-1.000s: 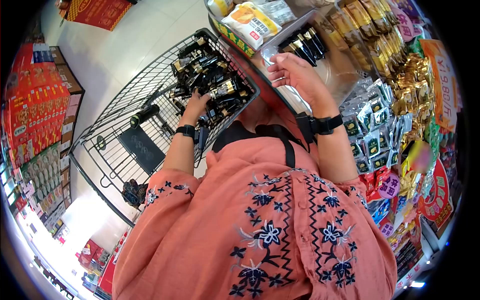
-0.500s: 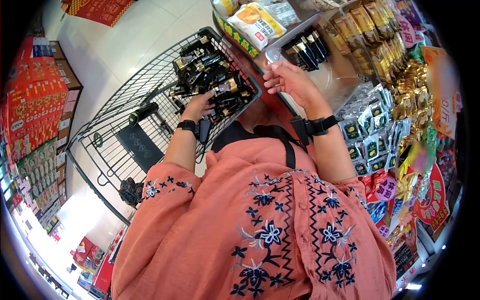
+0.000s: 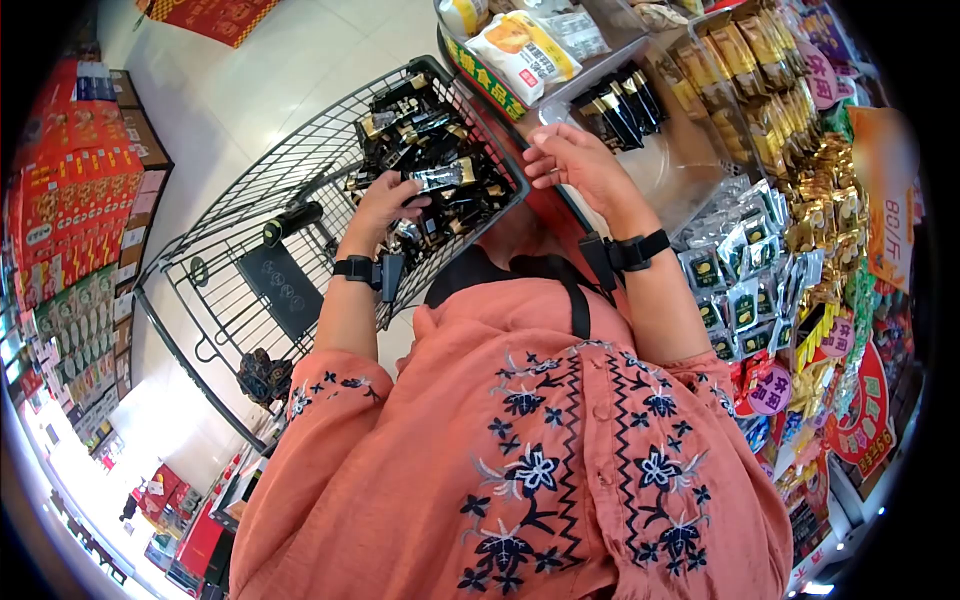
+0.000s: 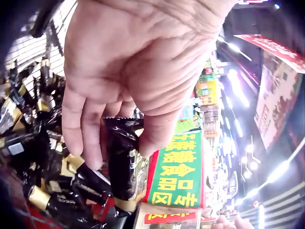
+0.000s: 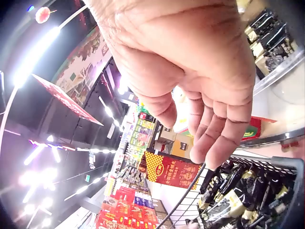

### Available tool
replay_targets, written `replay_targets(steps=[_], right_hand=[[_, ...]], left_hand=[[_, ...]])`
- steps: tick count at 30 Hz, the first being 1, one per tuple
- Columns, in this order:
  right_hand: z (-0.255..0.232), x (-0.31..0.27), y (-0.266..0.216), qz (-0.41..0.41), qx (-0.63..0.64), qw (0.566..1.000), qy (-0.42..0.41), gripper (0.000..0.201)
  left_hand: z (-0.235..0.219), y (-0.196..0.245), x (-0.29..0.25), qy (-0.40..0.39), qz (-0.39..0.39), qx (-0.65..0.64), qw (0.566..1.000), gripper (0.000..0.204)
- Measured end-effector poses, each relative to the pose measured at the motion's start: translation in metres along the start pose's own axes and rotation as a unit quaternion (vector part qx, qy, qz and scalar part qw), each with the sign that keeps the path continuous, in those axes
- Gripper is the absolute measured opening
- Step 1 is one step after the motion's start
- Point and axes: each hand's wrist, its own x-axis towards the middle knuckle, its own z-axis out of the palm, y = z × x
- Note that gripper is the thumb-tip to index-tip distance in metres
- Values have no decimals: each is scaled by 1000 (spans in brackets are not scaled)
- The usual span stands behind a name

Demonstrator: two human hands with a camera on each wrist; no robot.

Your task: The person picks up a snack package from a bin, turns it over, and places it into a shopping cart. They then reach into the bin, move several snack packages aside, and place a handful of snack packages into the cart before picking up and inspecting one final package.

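Note:
A wire shopping cart (image 3: pixel 215 240) holds a heap of black and gold packets (image 3: pixel 425 130). My left hand (image 3: pixel 402 196) is above that heap and pinches one black packet (image 3: pixel 441 177) between thumb and fingers; the left wrist view shows the same packet (image 4: pixel 123 164) hanging under the left hand (image 4: pixel 119 121). My right hand (image 3: pixel 548 160) hovers with loosely bent fingers and holds nothing, just in front of a clear shelf bin (image 3: pixel 690 150) with several similar black packets (image 3: pixel 618 103). In the right wrist view the right hand (image 5: pixel 205 138) is empty above the cart's rim (image 5: pixel 279 164).
Shelves on the right carry gold packets (image 3: pixel 800 110) and silver snack bags (image 3: pixel 745 270). A yellow and white bag (image 3: pixel 525 48) lies at the shelf's far end. Red stacked boxes (image 3: pixel 75 190) line the aisle on the left. The cart's handle (image 3: pixel 290 222) is near my left forearm.
My left hand has come up out of the heap in the cart with one black packet pinched in it. My right hand has stayed by the clear bin, shifting only slightly.

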Motion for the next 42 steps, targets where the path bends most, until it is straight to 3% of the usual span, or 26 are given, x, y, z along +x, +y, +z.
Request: replay_targets(steps=[6,9,14,17,21,25,31,42], right_hand=[[27,1,-21,-69,-99,993,-17,42],[40,3,-31,-84,-149,985,-33,50],[51,9,-35,-56,-156,984,-69,55],[42,18,-27,-33,-123,987,-97,50],[35,9,-27,-46,-7,997,-56,41],[18,7,-29,-35,88,995,-37,37],[-1,2,-24,-37,99,994,-10,26],[-20,-11,-14,-32,156,987,-9,23]], left_hand=[[9,83,-27,-55,71,95,991,31],[26,115,-36,-66,86,142,984,41],[57,143,-39,-121,117,178,969,46],[73,145,-35,-106,131,169,971,49],[80,128,-23,-119,118,46,985,50],[80,115,-24,-121,56,37,990,56],[90,114,-42,-182,48,-27,982,55],[104,118,-41,-187,47,3,981,47]])
